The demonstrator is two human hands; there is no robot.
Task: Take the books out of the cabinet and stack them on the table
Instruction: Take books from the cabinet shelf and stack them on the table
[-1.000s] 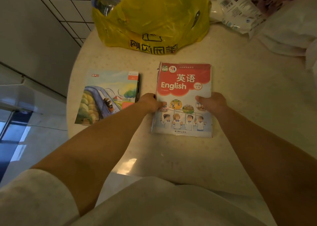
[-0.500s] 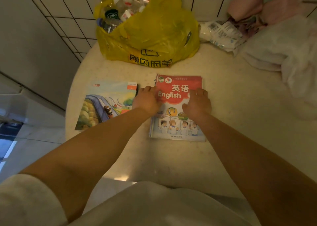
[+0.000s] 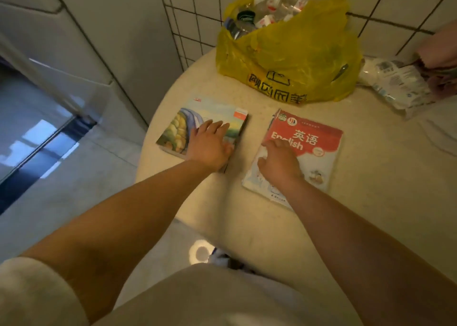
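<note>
Glossy paper books (image 3: 306, 150), speckled smooth table (image 3: 371, 202) — crinkly plastic bag (image 3: 291, 53)

yellow bag (image 3: 291, 61) w/ bottles (image 3: 262, 11), plastic pkg (image 3: 398, 85)

It looked like a home: a round cream bench (image 3: 371, 189) stood against a white tiled wall (image 3: 395, 1), with a yellow shopping bag (image 3: 291, 58) of bottles at 12 o'clock and schoolbooks (image 3: 319, 150) lying nearer.

Two books lie flat, face up and side by side, slightly apart on the pale round surface (image 3: 371, 177). The landscape-cover book (image 3: 183, 128) sits near the left edge. The red-and-white English textbook (image 3: 319, 150) lies to its right, turned a little clockwise.
</note>
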